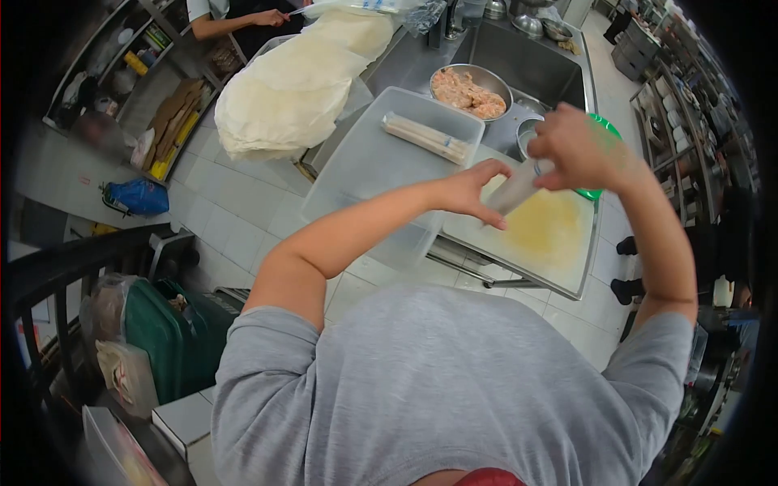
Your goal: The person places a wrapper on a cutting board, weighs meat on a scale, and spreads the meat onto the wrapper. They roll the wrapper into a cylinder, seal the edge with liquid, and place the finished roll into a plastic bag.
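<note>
Over the cutting board, with its yellowish smear, my right hand is closed around a whitish translucent plastic bag. The bag is blurred and slants down to the left. Close to its lower end is my left hand, thumb and fingers spread apart. Left of the board stands a translucent plastic tub. Pale rolls in clear wrap lie in its far end. Beyond the board sits a metal bowl of pinkish-orange minced filling. A small metal bowl is partly hidden behind my right hand.
A green round rim shows behind my right hand. A steel sink lies at the back. Thin pale sheets are piled on the left, near another person's arm. Metal shelves line the right side.
</note>
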The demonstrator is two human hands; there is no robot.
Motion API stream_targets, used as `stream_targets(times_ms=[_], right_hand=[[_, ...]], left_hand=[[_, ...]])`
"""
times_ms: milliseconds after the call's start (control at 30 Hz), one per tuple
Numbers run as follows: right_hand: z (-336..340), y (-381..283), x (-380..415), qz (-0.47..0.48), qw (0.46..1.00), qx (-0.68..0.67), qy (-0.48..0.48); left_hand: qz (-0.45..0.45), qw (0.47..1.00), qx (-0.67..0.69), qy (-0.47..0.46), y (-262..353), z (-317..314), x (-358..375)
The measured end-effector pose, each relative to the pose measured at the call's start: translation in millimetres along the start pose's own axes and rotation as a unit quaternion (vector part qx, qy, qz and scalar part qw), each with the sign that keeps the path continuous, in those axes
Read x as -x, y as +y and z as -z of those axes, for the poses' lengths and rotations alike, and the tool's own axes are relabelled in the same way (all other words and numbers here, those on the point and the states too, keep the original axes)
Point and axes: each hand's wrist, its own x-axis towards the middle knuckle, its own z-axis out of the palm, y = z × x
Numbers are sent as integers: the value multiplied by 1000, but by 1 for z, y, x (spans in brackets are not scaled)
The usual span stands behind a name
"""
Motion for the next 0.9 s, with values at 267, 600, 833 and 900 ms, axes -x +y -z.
stream_targets(times_ms=[267, 600, 833, 900], right_hand=[[91, -5, -77, -115, 991, -33, -64], [-155, -27, -161, -260, 961, -68, 72], [-234, -43, -195, -307, 942, -32, -130], [-240, -43, -199, -308, 943, -23, -122]], left_hand=[[58, 977, 184, 90, 13, 63, -12], [123, 893, -434, -10, -112, 134, 21], [177, 847, -498, -60, -157, 83, 44], [218, 840, -495, -47, -153, 85, 47]])
